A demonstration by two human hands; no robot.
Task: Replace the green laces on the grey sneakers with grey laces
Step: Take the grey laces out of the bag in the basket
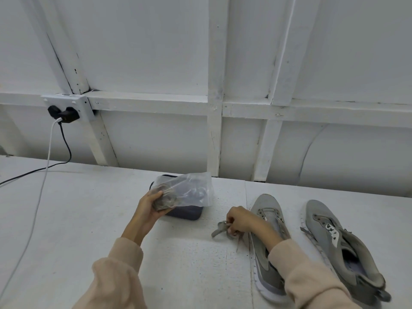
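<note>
Two grey sneakers lie on the white table at the right, toes pointing away, with no laces in their eyelets: the left sneaker (267, 221) and the right sneaker (334, 239). My right hand (239, 220) rests on the table just left of the left sneaker and pinches a small bundle of greyish laces (219, 227). My left hand (149, 208) grips a clear plastic bag (189, 190) by one end, with a coil of laces (166, 200) inside it. The lace colours are hard to tell apart.
A dark grey pouch (185, 214) lies under the bag. A black cable (29, 172) and a white cable (33, 219) run from a wall socket (64, 111) across the table's left side. A white panelled wall stands behind the table.
</note>
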